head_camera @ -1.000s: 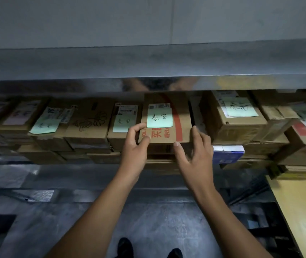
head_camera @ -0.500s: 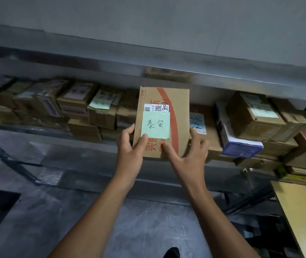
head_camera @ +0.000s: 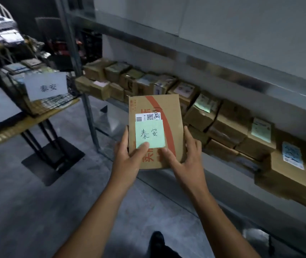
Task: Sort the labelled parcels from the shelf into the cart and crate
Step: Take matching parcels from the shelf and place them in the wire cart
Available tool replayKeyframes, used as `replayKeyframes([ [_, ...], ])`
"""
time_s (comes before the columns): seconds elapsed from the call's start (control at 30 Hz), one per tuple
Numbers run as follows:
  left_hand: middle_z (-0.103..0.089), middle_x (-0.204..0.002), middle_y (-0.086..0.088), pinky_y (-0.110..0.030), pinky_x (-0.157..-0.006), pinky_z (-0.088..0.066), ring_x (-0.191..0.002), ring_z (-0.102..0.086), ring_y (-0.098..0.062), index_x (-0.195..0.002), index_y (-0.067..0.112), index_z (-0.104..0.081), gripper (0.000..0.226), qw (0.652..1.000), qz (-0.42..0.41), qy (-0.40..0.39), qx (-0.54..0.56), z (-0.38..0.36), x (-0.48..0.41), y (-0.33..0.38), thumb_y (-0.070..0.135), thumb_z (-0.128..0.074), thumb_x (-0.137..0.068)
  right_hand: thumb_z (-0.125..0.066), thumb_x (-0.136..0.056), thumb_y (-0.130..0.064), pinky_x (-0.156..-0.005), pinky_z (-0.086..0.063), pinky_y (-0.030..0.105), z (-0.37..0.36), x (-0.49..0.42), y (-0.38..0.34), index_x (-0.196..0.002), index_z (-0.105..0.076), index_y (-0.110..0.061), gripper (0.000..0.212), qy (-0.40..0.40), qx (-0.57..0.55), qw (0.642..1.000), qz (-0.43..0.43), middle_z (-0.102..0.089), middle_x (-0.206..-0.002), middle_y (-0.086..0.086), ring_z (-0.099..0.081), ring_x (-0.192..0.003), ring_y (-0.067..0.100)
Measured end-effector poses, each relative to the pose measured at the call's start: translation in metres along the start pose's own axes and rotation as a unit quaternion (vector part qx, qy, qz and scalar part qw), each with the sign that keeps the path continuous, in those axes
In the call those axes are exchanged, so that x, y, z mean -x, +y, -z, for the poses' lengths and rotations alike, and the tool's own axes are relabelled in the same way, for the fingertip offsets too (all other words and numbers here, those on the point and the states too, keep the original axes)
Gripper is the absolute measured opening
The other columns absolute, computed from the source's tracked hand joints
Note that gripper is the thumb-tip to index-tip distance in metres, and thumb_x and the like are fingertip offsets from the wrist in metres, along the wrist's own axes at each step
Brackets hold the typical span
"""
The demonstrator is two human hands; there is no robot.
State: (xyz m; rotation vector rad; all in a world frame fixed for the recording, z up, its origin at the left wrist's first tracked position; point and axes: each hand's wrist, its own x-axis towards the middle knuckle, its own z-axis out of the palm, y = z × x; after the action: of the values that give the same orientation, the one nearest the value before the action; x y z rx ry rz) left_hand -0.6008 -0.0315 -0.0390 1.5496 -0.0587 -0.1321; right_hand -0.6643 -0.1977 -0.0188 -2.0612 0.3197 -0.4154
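The parcel (head_camera: 155, 108) is held up at centre frame, clear of the shelf (head_camera: 222, 66) on the right. The left hand (head_camera: 128, 161) and right hand (head_camera: 187, 159) each grip a lower corner, fingers curled behind and thumb on the front, so the green note (head_camera: 151, 131) faces up for reading. Its characters match the white sign (head_camera: 46, 87) at upper left, hung on what seems, through the blur, a wire basket (head_camera: 59, 101), likely where it belongs.

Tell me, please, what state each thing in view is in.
Parcel, held in the air, front facing up.
Green note, stuck on the parcel's front.
Left hand, gripping the parcel's left edge, thumb on the note.
Right hand, gripping its right edge.
Shelf, stacked with boxes.
Sign, hanging on the wire basket.
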Motion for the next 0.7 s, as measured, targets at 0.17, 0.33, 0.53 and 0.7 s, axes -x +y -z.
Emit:
replayKeyframes([
  [0.17, -0.041, -0.146, 0.007, -0.037, -0.096, -0.058, -0.125, -0.057, -0.005, -0.155, 0.052, -0.031, 0.077, 0.996, -0.006, 0.09, 0.003, 0.061, -0.028, -0.007, 0.048, -0.074, -0.091, -0.067, -0.08, -0.072, -0.103, -0.055, 0.044, -0.068, -0.04, -0.025, -0.159, -0.014, -0.048, 0.098, -0.081, 0.01, 0.996, 0.036, -0.032, -0.142, -0.013, -0.045, -0.131, 0.007],
  [0.33, -0.041, -0.141, 0.009, -0.033, -0.091, -0.06, -0.116, -0.061, -0.002, -0.155, 0.053, -0.031, 0.076, 0.982, 0.008, 0.186, -0.024, 0.122, -0.076, -0.01, 0.043, -0.073, -0.092, -0.066, -0.08, -0.069, -0.093, -0.043, 0.009, -0.147, -0.095, -0.046, -0.16, -0.014, -0.048, 0.097, -0.158, -0.021, 0.986, 0.057, -0.033, -0.137, -0.015, -0.044, -0.123, -0.004],
  [0.53, -0.044, -0.134, 0.012, -0.032, -0.091, -0.059, -0.118, -0.058, -0.003, -0.14, 0.066, -0.04, 0.063, 0.965, 0.01, 0.259, -0.05, 0.182, -0.149, 0.017, 0.038, -0.072, -0.094, -0.057, -0.091, -0.063, -0.076, -0.042, -0.002, -0.232, -0.172, -0.078, -0.158, -0.022, -0.05, 0.077, -0.214, -0.093, 0.969, 0.08, -0.033, -0.143, -0.017, -0.043, -0.118, -0.018],
  [0.7, -0.054, -0.136, 0.011, -0.02, -0.075, -0.06, -0.112, -0.066, -0.007, -0.149, 0.05, -0.043, 0.065, 0.947, 0.001, 0.319, -0.045, 0.211, -0.205, 0.025, 0.031, -0.074, -0.094, -0.056, -0.088, -0.066, -0.089, -0.047, 0.013, -0.283, -0.237, -0.103, -0.141, -0.018, -0.071, 0.065, -0.25, -0.109, 0.954, 0.127, -0.035, -0.13, -0.029, -0.045, -0.119, -0.018],
])
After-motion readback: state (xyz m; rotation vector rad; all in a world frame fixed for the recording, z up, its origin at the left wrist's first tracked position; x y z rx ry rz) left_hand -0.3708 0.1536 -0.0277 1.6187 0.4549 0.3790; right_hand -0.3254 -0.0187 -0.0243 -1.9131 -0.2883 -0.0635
